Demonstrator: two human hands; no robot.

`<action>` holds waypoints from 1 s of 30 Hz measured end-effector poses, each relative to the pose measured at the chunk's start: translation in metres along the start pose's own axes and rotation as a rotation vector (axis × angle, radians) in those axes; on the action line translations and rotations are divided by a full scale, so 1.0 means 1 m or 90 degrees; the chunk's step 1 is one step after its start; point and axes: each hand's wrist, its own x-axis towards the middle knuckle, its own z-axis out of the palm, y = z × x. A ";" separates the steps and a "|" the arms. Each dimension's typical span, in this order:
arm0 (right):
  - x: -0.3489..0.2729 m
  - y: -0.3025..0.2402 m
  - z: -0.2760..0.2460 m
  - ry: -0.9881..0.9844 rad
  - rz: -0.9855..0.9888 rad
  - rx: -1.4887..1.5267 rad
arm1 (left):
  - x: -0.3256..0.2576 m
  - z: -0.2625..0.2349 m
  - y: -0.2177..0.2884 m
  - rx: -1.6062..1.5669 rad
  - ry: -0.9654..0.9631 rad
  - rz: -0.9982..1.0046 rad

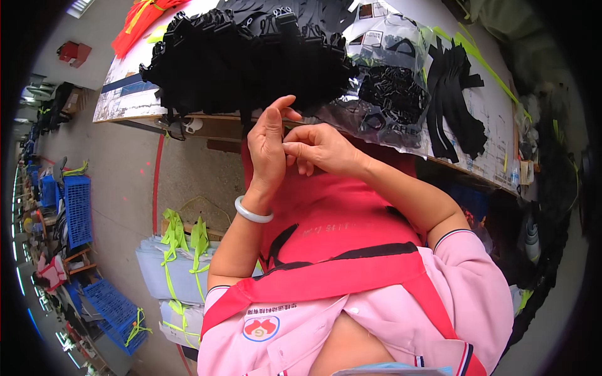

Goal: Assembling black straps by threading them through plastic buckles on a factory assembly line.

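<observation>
My left hand [268, 149] is raised in front of the table edge, palm turned toward the right, its fingers stretched up and slightly bent. A pale bangle sits on that wrist. Close against its palm is my right hand [321, 149], thumb and forefinger pressed together; whatever they may hold is too small or hidden to make out. Just beyond both hands, a big heap of black straps with buckles [251, 69] covers the near part of the table. Beside it lies a clear plastic bag [395, 47], with another bag of small black buckles [394, 94] nearer me.
Loose black straps [454, 103] lie on the white table [498, 147] at the right, near a yellow-green cord. Orange material [139, 25] is at the far left corner. On the floor at left are tied pale bundles [166, 266] and blue crates [77, 210]. I wear a red apron [338, 207].
</observation>
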 end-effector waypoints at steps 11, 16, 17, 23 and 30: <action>-0.049 0.022 -0.050 0.044 0.069 0.120 | -0.025 -0.001 -0.029 -0.125 -0.123 -0.186; -0.070 0.046 -0.058 -0.016 0.155 0.306 | -0.038 0.020 -0.014 0.298 -0.279 0.237; -0.075 0.047 -0.054 -0.028 0.161 0.321 | -0.041 0.018 -0.017 0.292 -0.297 0.213; -0.148 0.037 -0.104 0.397 -0.038 -0.282 | -0.051 0.029 -0.035 0.086 -0.336 -0.111; -0.261 0.093 -0.212 0.706 0.080 -0.888 | -0.051 0.050 -0.054 0.022 -0.403 -0.259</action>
